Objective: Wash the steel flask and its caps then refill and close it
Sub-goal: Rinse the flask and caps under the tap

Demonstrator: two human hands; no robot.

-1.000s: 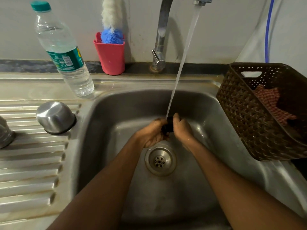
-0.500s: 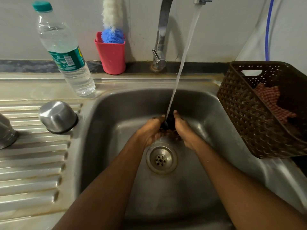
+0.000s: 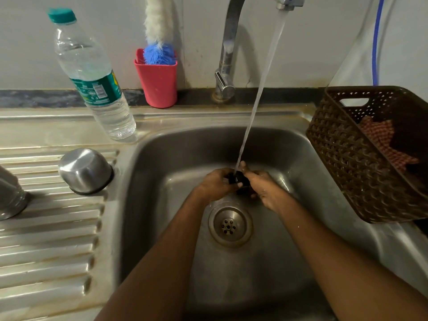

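Under the stream (image 3: 259,89), over the sink's (image 3: 162,163) middle, left hand (image 3: 215,184) and right hand (image 3: 265,192) grip the black cap (image 3: 236,177), fingers curled; hard, wet, probably slippery: pinch its rim.

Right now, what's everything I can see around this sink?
clear plastic water bottle: one, teal-capped, back left
red plastic cup: one, red, by the wall
fluffy bottle brush: one, blue and white, in the cup
chrome tap: one, silver, running
stainless steel sink: one, grey, centre
domed steel cap: one, silver, mouth-down on drainboard
steel flask: one, silver, left edge
woven plastic basket: one, brown, right of sink
checked cloth: one, red, in basket
small round cap: one, black, under the stream
left hand, right hand: two, gripping the black cap
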